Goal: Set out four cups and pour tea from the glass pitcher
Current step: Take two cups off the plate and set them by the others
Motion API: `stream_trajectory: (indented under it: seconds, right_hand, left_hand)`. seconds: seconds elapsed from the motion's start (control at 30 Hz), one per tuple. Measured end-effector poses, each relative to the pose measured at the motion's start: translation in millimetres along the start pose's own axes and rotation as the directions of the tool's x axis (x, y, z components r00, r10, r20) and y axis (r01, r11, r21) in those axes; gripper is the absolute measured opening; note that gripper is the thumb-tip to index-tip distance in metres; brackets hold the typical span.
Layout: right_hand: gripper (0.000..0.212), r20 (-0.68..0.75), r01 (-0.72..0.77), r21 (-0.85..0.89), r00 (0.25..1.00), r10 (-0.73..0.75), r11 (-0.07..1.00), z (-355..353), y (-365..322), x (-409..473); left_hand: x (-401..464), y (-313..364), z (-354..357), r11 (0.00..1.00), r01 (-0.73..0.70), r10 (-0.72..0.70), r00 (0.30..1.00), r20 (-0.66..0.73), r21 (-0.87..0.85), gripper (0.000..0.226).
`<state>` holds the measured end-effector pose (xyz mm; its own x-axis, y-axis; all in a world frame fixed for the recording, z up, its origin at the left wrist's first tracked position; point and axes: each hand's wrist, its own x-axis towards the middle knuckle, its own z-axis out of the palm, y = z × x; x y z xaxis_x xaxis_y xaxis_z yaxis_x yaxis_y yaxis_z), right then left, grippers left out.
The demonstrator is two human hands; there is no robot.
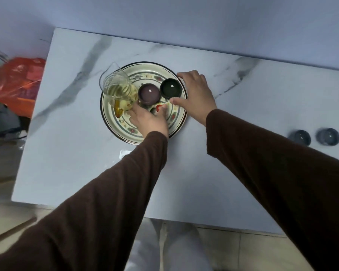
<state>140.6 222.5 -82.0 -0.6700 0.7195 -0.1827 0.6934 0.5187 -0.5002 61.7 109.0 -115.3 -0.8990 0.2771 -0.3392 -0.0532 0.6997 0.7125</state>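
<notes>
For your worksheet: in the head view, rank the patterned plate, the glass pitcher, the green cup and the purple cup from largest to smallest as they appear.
1. Patterned plate
2. Glass pitcher
3. Green cup and purple cup: they look about alike, so I won't rank them.

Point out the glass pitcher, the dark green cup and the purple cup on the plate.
glass pitcher (pixel 119 90): head view, on the tea-filled body.
dark green cup (pixel 171 88): head view, on the inside bottom.
purple cup (pixel 149 93): head view, on the inside bottom.
</notes>
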Motion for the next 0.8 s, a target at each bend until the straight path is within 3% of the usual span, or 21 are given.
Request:
stream_trajectory:
  seconds: [0.17, 0.33, 0.63, 0.8]
  right_hand:
    - [0.084, 0.105, 0.12, -0.113, 0.989, -0.108, 0.986, 10.8, 8.0, 28.9]
    - [0.079, 0.125, 0.197, -0.115, 0.975, -0.182, 0.974, 18.0, 14.8, 40.0]
    - [0.07, 0.024, 0.122, 0.064, 0.992, -0.123, 0.991, 10.2, 27.3, 12.7]
    - [0.066, -0.02, 0.09, 0.126, 0.996, -0.088, 0.988, 4.5, 34.4, 2.3]
  left_hand:
    - [6.8, 10.4, 20.7, 0.993, 0.102, -0.108, 0.987, -0.117, -0.054, 0.085]
    - [13.7, 12.4, 27.2, 0.987, 0.142, -0.152, 0.972, -0.179, -0.071, 0.074]
    - [20.0, 35.4, 36.8, 0.937, 0.34, -0.35, 0.913, -0.209, -0.084, 0.08]
    - [21.4, 41.3, 43.8, 0.923, 0.385, -0.375, 0.889, -0.261, -0.015, 0.086]
